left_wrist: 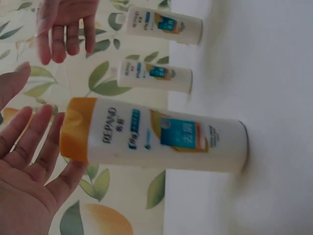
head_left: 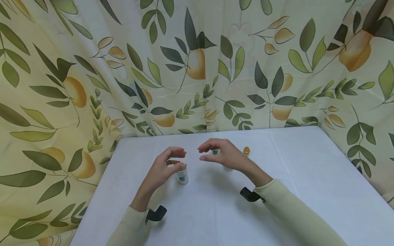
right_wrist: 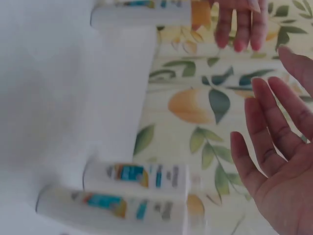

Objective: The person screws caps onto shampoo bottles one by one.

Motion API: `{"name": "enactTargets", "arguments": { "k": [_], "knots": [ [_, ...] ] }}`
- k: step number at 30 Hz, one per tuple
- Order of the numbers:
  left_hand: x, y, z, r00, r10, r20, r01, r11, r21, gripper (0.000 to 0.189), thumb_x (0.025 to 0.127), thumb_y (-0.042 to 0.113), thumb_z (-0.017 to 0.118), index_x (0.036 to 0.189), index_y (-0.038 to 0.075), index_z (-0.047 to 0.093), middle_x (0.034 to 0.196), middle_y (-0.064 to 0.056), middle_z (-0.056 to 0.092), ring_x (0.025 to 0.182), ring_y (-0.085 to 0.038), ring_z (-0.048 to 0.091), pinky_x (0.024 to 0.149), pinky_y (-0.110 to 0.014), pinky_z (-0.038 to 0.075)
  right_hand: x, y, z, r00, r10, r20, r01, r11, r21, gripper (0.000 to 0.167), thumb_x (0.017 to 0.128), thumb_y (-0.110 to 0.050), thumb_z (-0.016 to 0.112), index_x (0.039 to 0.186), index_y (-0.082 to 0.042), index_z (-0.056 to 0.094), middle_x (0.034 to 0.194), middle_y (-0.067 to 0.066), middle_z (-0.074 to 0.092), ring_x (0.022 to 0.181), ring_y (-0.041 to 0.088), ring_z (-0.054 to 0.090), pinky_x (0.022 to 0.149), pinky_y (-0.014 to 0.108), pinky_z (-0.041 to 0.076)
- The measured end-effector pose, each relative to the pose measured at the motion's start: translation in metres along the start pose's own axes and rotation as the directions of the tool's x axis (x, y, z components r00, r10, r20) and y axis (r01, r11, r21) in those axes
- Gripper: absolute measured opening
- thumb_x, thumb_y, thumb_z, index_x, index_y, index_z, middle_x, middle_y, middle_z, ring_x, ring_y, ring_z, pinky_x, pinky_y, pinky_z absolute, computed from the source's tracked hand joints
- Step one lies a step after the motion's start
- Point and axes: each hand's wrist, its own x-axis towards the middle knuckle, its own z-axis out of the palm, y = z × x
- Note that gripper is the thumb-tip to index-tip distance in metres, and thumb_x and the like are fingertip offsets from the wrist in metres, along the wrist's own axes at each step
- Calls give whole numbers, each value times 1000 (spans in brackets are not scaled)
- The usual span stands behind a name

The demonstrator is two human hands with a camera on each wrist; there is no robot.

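Observation:
A white shampoo bottle (head_left: pixel 182 178) with an orange cap (left_wrist: pixel 78 128) stands upright on the table. Beside that cap is my left hand (head_left: pixel 160 169), its fingers loosely bent and spread, gripping nothing; whether a finger touches the cap I cannot tell. My right hand (head_left: pixel 227 154) hovers to the right with relaxed fingers, holding nothing. Two similar shampoo bottles without caps, one nearer (left_wrist: pixel 164 25) and one smaller-looking (left_wrist: pixel 155 77), stand upright near the right hand. In the head view the right hand mostly hides them.
A loose orange cap (head_left: pixel 246 151) lies on the table past the right wrist. The table (head_left: pixel 307 164) wears a white cover. Behind it hangs a curtain (head_left: pixel 215 85) printed with fruit and leaves. Each wrist carries a black camera mount (head_left: pixel 157 213).

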Motion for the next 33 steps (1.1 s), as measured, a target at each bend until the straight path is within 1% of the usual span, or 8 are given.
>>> {"name": "enactTargets", "arguments": {
  "k": [4, 8, 12, 17, 23, 25, 29, 33],
  "knots": [
    [5, 8, 5, 998, 55, -26, -56, 998, -12, 47, 91, 20, 79, 132, 18, 59, 125, -2, 67, 117, -17, 63, 96, -40, 57, -5, 4, -15, 999, 33, -19, -33, 999, -4, 27, 88, -27, 81, 113, -22, 73, 109, -5, 74, 104, 16, 67, 101, 46, 52],
    [10, 16, 13, 994, 105, -38, -106, 994, -39, 47, 90, 17, 79, 133, 15, 59, 124, -2, 67, 116, -19, 64, 96, -45, 57, -11, 10, -27, 995, 87, -42, -88, 996, -10, 25, 89, -27, 80, 113, -21, 74, 112, -3, 73, 106, 19, 66, 104, 51, 49],
    [15, 22, 23, 991, 133, -23, -134, 989, -55, 47, 90, 12, 78, 133, 8, 58, 124, -4, 67, 115, -20, 64, 95, -44, 57, -16, 18, -36, 989, 126, -80, -128, 992, -20, 26, 91, -23, 78, 115, -15, 73, 115, -1, 73, 107, 20, 66, 104, 54, 49],
    [20, 28, 38, 986, 166, 2, -166, 985, -39, 45, 90, 12, 78, 131, 10, 60, 123, -2, 67, 113, -18, 65, 93, -42, 59, -22, 31, -46, 976, 165, -142, -174, 983, -56, 24, 95, -16, 73, 118, -9, 72, 113, 2, 73, 106, 22, 67, 100, 52, 53],
    [26, 31, 56, 985, 169, 42, -166, 984, -66, 43, 91, 11, 77, 131, 12, 60, 125, -2, 65, 114, -18, 64, 94, -50, 57, -27, 44, -54, 952, 226, -207, -244, 967, -68, 22, 95, -10, 72, 117, -11, 71, 116, 6, 72, 104, 24, 67, 94, 46, 58],
    [28, 31, 61, 984, 168, 58, -163, 984, -72, 43, 91, 11, 76, 131, 11, 60, 126, -3, 64, 115, -18, 64, 94, -49, 58, -29, 48, -56, 945, 246, -217, -265, 962, -66, 23, 95, -9, 72, 118, -10, 71, 118, 7, 71, 105, 25, 68, 93, 45, 59],
    [31, 30, 72, 983, 164, 83, -157, 984, -80, 44, 92, 10, 76, 132, 7, 57, 129, -12, 63, 116, -19, 63, 94, -43, 58, -32, 56, -59, 932, 283, -226, -304, 950, -64, 25, 95, -7, 70, 120, -9, 70, 119, 10, 71, 106, 28, 68, 92, 45, 59],
    [33, 26, 81, 984, 156, 85, -149, 986, -77, 47, 92, 12, 76, 134, 6, 56, 131, -13, 62, 118, -20, 61, 96, -41, 57, -35, 65, -60, 925, 309, -221, -333, 939, -81, 27, 96, -7, 70, 122, -9, 69, 119, 11, 71, 106, 28, 67, 91, 45, 59]
  ]
}}
